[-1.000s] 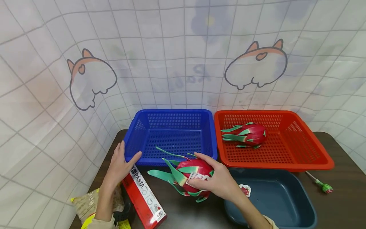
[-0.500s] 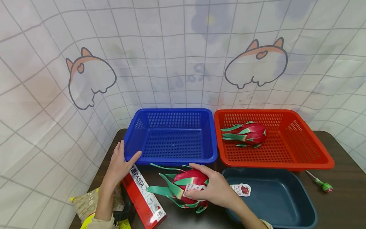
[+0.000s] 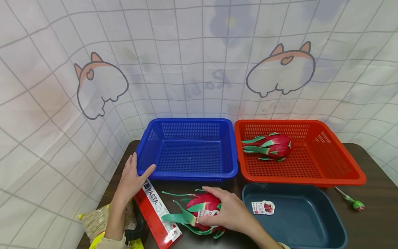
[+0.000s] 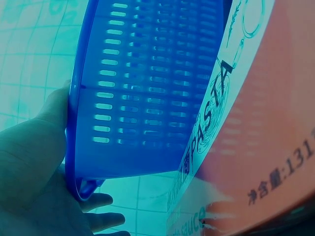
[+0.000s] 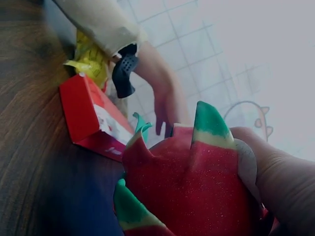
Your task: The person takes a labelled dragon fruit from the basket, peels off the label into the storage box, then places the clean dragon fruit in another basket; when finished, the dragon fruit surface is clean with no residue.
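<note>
My right hand [image 3: 228, 211] grips a toy dragon fruit [image 3: 203, 209] low over the table, thumb on its white label and fingers over its far side. Close up, the right wrist view shows the red dragon fruit [image 5: 187, 182] with green-tipped scales. My left hand [image 3: 131, 180] is spread at the near left corner of the blue basket [image 3: 186, 175], thumb along the front. In the left wrist view, that hand [image 4: 39, 162] touches the outside of the basket's rim [image 4: 78, 88]. A red pasta box [image 3: 158, 216] lies beside my left wrist, partly under the fruit's leaves in the head view.
A red basket [image 3: 339, 166] at the back right holds another toy dragon fruit [image 3: 270, 146]. In front stands a dark blue tray [image 3: 301, 214] with a loose label [image 3: 263, 207] in it. An artificial rose [image 3: 354, 203] lies far right; a yellow packet [image 3: 99, 221] sits near left.
My right hand has brought the dragon fruit down and toward me, away from the blue basket's front edge, uncovering the label in the tray. The left hand stays at the basket corner.
</note>
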Demonstrator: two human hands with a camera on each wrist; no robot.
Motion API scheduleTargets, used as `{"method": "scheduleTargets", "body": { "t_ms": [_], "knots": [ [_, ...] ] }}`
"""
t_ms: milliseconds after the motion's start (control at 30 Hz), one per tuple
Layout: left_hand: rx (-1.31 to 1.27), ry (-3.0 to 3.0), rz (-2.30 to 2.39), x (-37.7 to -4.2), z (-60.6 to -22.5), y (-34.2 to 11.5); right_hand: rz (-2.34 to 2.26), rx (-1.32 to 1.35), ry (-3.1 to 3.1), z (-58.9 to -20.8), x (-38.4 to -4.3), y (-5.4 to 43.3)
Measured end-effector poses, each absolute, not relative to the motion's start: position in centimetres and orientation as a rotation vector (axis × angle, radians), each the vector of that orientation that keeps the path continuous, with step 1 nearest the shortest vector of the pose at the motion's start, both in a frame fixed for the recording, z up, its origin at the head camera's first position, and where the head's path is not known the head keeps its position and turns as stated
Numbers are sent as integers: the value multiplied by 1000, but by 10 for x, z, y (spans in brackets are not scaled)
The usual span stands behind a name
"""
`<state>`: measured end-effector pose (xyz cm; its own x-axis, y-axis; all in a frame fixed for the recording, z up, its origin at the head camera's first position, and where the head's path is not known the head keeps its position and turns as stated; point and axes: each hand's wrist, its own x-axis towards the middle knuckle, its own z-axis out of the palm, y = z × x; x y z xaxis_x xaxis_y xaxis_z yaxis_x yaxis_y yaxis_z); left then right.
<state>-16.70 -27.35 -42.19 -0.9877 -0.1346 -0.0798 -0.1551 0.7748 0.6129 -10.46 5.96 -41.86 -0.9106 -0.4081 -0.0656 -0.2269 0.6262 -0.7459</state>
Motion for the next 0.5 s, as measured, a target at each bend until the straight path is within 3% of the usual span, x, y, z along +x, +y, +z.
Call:
{"method": "scheduleTargets", "body": {
  "t_ms": [500],
  "knots": [
    [-243,2935,1010,-166,-420,-272,-1094,-598,2626,-433,-103,53]
  ]
}}
